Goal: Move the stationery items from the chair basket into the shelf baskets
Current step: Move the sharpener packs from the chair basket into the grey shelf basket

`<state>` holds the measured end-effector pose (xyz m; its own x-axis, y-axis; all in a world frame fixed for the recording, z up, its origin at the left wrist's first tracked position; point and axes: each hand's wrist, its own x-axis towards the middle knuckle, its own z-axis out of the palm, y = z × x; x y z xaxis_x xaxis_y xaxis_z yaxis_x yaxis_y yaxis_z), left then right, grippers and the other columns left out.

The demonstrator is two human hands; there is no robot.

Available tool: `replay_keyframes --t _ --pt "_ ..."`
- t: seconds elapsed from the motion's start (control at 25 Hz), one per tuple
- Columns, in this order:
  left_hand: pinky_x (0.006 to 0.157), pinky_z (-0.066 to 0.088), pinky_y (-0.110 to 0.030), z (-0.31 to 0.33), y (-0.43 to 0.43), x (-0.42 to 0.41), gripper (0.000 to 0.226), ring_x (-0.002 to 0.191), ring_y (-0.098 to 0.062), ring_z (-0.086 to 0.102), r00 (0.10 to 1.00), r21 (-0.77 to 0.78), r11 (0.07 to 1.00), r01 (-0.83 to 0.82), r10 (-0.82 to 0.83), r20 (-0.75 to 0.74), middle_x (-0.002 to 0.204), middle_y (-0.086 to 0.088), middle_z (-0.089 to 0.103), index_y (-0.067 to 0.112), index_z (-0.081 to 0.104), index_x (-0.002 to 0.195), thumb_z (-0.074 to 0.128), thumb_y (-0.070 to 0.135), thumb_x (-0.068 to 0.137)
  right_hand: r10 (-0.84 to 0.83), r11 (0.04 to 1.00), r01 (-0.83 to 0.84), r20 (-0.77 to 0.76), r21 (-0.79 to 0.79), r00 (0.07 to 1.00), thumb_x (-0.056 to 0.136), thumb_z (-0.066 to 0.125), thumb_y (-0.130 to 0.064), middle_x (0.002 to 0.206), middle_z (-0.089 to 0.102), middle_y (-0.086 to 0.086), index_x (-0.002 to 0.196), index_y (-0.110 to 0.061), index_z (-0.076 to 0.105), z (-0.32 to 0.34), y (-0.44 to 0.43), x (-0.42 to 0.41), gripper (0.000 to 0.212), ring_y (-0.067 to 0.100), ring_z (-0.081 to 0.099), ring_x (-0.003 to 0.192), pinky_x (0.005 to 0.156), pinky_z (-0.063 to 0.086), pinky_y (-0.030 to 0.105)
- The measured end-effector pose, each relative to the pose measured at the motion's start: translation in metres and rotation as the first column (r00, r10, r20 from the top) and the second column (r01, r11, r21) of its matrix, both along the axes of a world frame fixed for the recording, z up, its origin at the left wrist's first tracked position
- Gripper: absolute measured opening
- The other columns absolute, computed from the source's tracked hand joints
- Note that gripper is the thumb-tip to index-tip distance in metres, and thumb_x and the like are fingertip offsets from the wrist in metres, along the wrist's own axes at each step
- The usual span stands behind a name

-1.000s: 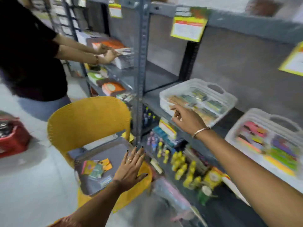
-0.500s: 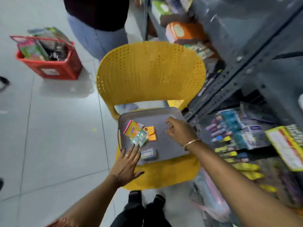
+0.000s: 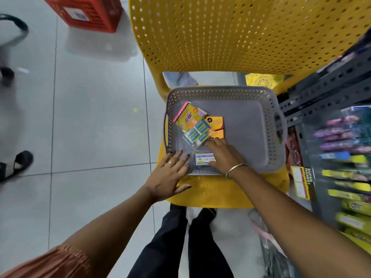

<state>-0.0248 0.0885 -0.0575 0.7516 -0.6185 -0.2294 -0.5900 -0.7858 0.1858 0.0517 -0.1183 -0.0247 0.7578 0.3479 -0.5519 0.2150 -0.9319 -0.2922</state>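
Note:
A grey perforated basket (image 3: 253,125) sits on the seat of a yellow chair (image 3: 230,37). Inside lie a yellow packet with a pink edge (image 3: 185,117), an orange card (image 3: 217,127), a clear pack of blue erasers (image 3: 195,132) and a small white-labelled pack (image 3: 203,158). My right hand (image 3: 221,155) reaches into the basket, fingers resting on the white-labelled pack and near the eraser pack; whether it grips anything is unclear. My left hand (image 3: 168,175) rests flat on the basket's near left corner, fingers spread.
A grey metal shelf (image 3: 325,91) with coloured stationery packs stands at the right. A red crate (image 3: 88,13) sits on the tiled floor at the back left. Another person's sandalled foot (image 3: 14,165) is at the left edge. My legs are below the chair.
The view has swung from the shelf down to the chair basket. My right hand came from the white shelf basket into the grey basket; my left hand settled on its near corner.

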Motion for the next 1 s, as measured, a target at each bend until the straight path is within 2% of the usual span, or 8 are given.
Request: replay_keyframes --t 0.48,0.72,0.88,1.0 --pt "0.106 0.019 -0.048 -0.006 -0.002 0.002 0.06 0.124 -0.037 0.045 0.996 -0.071 0.997 -0.006 0.012 0.088 0.129 -0.016 0.055 0.009 0.057 0.119 0.034 0.056 0.09 0.096 0.994 -0.097 0.008 0.057 0.995 0.072 0.075 -0.025 0.128 0.048 0.013 0.125 -0.013 0.044 -0.02 0.002 -0.002 0.063 0.029 0.043 0.121 0.095 0.047 0.044" --pt "0.105 0.029 -0.05 -0.007 -0.002 0.0 0.06 0.123 -0.036 0.046 0.994 -0.06 0.998 -0.006 0.013 0.106 0.13 -0.016 0.055 0.011 0.059 0.117 0.032 0.057 0.089 0.098 0.994 -0.099 0.031 0.048 0.995 0.074 0.073 -0.02 0.13 0.049 0.013 0.125 -0.012 0.044 -0.017 0.003 -0.001 0.059 0.028 0.043 0.122 0.094 0.048 0.041" --pt "0.107 0.024 -0.052 -0.001 0.0 0.002 0.063 0.128 -0.035 0.041 0.997 -0.049 0.999 -0.004 0.008 0.081 0.136 -0.015 0.05 0.012 0.058 0.12 0.03 0.059 0.089 0.047 0.998 -0.048 0.04 0.043 0.998 0.079 0.069 -0.026 0.132 0.047 0.011 0.127 -0.013 0.042 0.003 -0.007 0.004 0.057 0.027 0.042 0.123 0.092 0.049 0.042" --pt "0.111 0.016 -0.048 0.016 0.001 0.009 0.067 0.131 -0.033 0.037 0.996 -0.069 0.997 -0.025 0.03 0.083 0.14 -0.015 0.046 0.013 0.057 0.124 0.025 0.062 0.09 -0.018 0.999 0.015 0.077 0.042 0.997 0.08 0.066 -0.021 0.129 0.046 0.013 0.128 -0.011 0.043 0.037 -0.021 0.014 0.054 0.028 0.039 0.123 0.088 0.046 0.041"
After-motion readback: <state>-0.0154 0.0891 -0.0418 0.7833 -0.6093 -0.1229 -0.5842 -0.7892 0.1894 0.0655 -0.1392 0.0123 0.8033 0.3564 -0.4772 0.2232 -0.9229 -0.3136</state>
